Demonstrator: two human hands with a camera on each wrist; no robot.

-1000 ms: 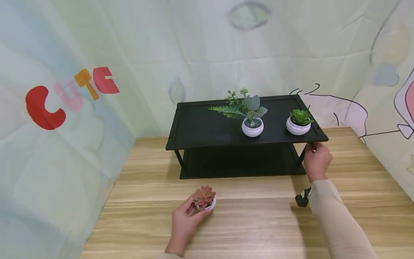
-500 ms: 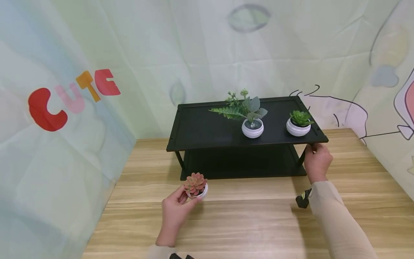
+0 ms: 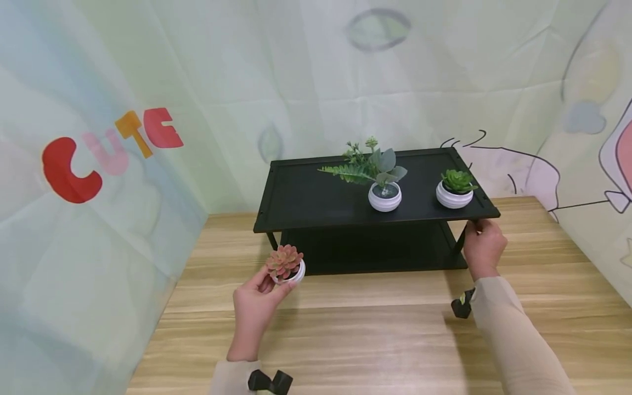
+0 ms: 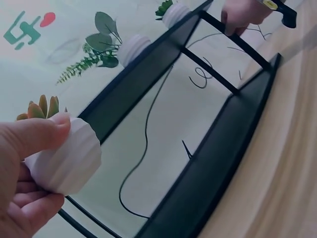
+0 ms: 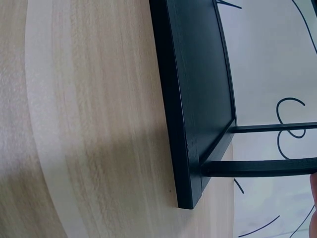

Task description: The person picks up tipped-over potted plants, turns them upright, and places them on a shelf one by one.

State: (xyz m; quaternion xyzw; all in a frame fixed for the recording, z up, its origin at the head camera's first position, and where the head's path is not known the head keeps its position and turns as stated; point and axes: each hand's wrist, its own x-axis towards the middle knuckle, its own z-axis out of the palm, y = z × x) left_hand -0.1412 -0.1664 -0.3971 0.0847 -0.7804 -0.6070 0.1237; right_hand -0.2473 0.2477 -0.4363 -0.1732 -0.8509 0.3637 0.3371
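Note:
My left hand [image 3: 254, 302] holds a small white ribbed pot [image 4: 69, 156] with a reddish succulent [image 3: 285, 261] between thumb and fingers. In the head view the pot is in front of the left end of a black two-tier shelf [image 3: 316, 195], lifted off the table. My right hand [image 3: 485, 247] grips the shelf's front right post [image 5: 257, 167], just under the top board. Only a sliver of that hand shows at the edge of the right wrist view.
On the shelf's top board stand a white pot with a fern and leafy sprigs [image 3: 385, 197] and, at the right end, a white pot with a green succulent [image 3: 455, 195]. The wooden table [image 3: 365, 334] spreads in front. A printed curtain [image 3: 227, 66] hangs behind and at both sides.
My left hand has moved up and to the left with the potted red succulent, from over the table's middle to the shelf's front left. The right hand stays on the post.

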